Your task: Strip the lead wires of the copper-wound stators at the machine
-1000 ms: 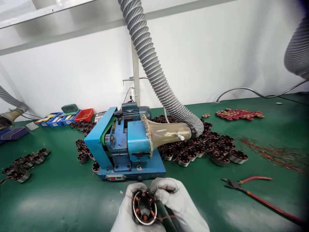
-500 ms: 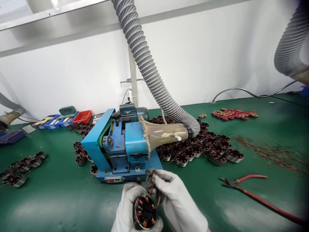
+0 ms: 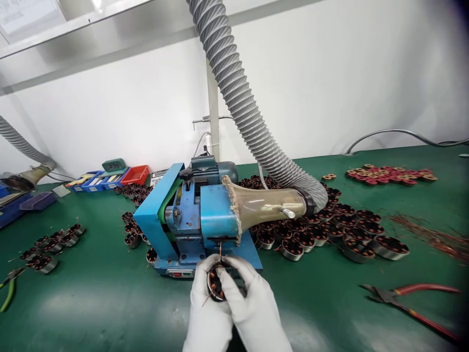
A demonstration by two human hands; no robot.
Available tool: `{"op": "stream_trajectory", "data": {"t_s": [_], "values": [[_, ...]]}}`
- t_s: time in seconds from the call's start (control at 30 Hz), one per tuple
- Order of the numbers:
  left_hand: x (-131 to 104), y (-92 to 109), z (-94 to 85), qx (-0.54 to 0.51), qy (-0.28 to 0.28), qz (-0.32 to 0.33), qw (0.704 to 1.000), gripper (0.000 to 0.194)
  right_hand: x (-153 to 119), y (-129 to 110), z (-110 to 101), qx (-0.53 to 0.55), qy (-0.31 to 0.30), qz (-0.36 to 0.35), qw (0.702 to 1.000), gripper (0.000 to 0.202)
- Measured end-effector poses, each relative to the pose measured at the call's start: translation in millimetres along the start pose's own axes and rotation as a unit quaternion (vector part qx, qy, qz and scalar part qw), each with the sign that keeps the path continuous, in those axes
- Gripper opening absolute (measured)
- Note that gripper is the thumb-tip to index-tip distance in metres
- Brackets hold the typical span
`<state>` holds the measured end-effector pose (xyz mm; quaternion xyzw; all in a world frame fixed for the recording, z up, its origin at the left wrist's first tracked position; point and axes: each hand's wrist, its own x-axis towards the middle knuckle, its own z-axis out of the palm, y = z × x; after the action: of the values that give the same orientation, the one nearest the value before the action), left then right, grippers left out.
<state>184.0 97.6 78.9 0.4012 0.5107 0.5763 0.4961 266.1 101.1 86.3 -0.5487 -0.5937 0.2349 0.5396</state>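
Both my hands wear white gloves and hold one motor stator (image 3: 215,286), a metal ring with copper windings and a black core. Fingers of my left hand (image 3: 205,298) wrap round its left side. My right hand (image 3: 245,288) grips it from the right, with a finger over its face that hides part of the windings. A thin copper wire end sticks up from the stator toward the slot at the front of the blue belt machine (image 3: 218,210). Another wire end hangs at the stator's lower left.
A clear funnel (image 3: 269,208) joins the machine to a grey hose (image 3: 238,93). Many stators (image 3: 293,248) stand behind and right; a smaller group (image 3: 46,263) is at left. Red-handled cutters (image 3: 388,296), wire scraps (image 3: 432,237) and green-handled pliers (image 3: 10,288) lie on the green table.
Both hands have brought the stator up and forward to the machine's front. My right hand has moved from the loose wires onto the stator. The view has shifted left.
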Motion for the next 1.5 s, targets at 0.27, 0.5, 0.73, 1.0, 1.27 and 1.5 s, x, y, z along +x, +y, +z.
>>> {"op": "stream_trajectory", "data": {"t_s": [0.27,0.5,0.73,1.0,1.27,1.5], "values": [[21,-7,17.8,-0.072,-0.011,0.011,0.997,0.038,20,9,4,0.06,-0.029,0.085,0.994,0.033],[23,-9,18.7,-0.08,-0.02,0.001,0.997,0.039,21,9,2,0.075,-0.037,0.111,0.99,0.033],[25,-6,22.3,-0.023,-0.008,0.026,0.999,0.037,25,8,2,0.088,-0.028,0.123,0.988,0.036],[19,-3,23.7,-0.037,-0.003,0.009,0.999,0.037,21,9,2,0.064,-0.012,0.099,0.993,0.03],[-10,-21,-10.7,0.047,0.03,0.094,0.994,0.044,-9,7,-22,-0.009,-0.076,-0.034,0.997,0.022],[-26,-3,-20.1,0.169,-0.005,0.193,0.966,0.045,7,-5,-42,0.319,-0.04,0.259,0.911,0.045]]}}
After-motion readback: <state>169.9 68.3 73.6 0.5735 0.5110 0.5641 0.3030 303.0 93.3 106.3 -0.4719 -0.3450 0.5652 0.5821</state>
